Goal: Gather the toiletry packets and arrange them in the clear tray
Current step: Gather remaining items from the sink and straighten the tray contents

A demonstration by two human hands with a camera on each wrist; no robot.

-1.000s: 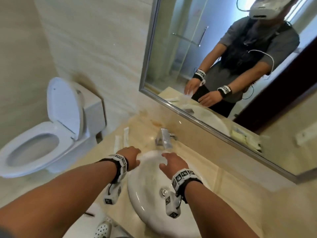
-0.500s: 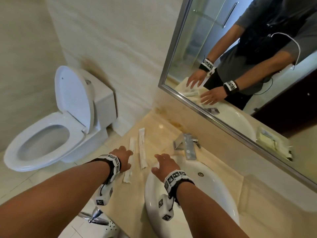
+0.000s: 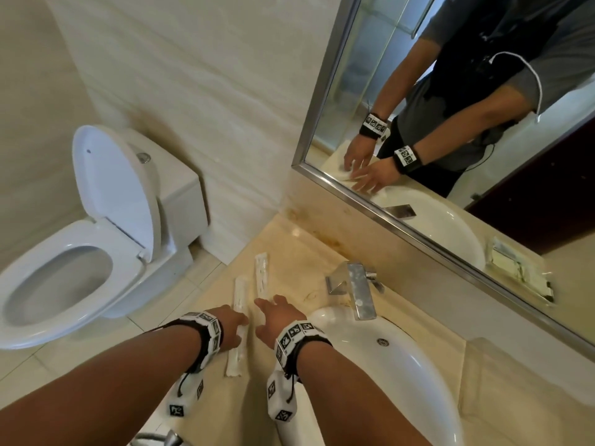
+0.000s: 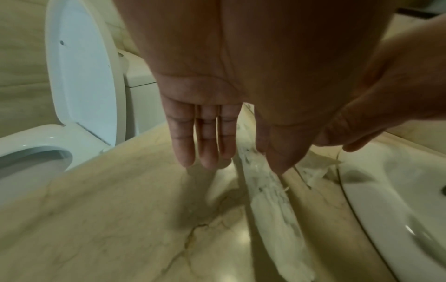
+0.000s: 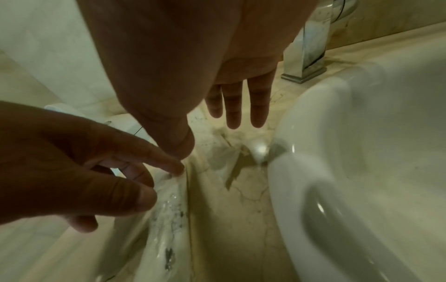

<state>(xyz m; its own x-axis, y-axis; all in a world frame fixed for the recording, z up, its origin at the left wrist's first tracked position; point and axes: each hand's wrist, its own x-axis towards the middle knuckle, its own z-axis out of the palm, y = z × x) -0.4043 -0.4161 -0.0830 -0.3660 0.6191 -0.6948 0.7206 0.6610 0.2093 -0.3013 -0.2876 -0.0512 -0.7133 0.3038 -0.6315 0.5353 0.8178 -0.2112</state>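
The toilet (image 3: 96, 239) is standing open left of the marble counter (image 3: 289, 252), the basin (image 3: 402, 375) and faucet (image 3: 354, 284) sitting to the right. Two long white packets (image 3: 261, 278) are lying side by side on the counter. The left hand (image 3: 230, 326) is touching the nearer packet (image 3: 238, 329), fingers straight; the right hand (image 3: 280, 317) is hovering beside it, fingers spread and holding nothing.

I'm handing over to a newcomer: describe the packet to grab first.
Start at the sink and move left onto the counter. Two long white packets lie side by side there. Take the near packet, beside the left hand; the far packet lies closer to the wall.
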